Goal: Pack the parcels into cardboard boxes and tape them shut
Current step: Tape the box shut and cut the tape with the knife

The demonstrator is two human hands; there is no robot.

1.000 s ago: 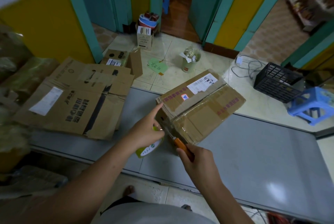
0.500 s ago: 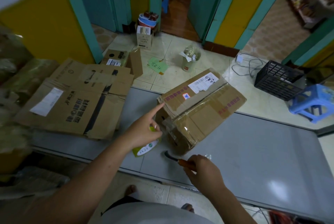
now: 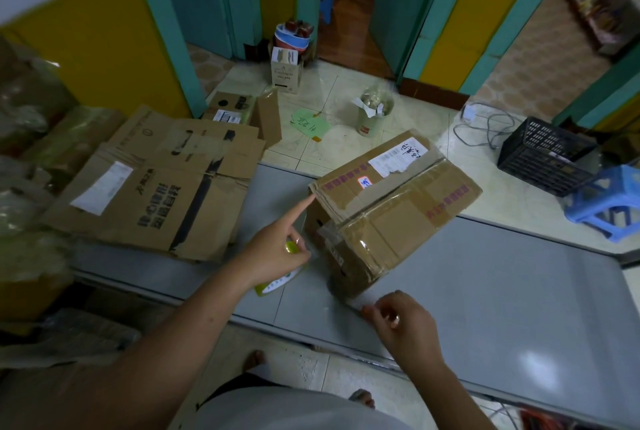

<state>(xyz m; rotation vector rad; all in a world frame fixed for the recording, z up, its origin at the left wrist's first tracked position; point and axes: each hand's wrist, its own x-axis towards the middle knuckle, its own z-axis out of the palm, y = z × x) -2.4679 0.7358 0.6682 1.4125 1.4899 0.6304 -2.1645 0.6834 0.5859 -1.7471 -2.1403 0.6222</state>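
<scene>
Cardboard box (image 3: 398, 207) looks stiff, best gripped by opposite edges; beside it, left hand (image 3: 277, 256) clutches green object (image 3: 277, 284), right hand (image 3: 401, 322) fingers curled, hold unclear.

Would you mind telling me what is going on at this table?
A person is taping a cardboard box shut on the grey table. The left hand grips a green tape dispenser, its index finger touching the box's top corner. The right hand seems to pinch a clear tape strip at the box's near bottom corner. Flattened cartons lie to the left.
</scene>
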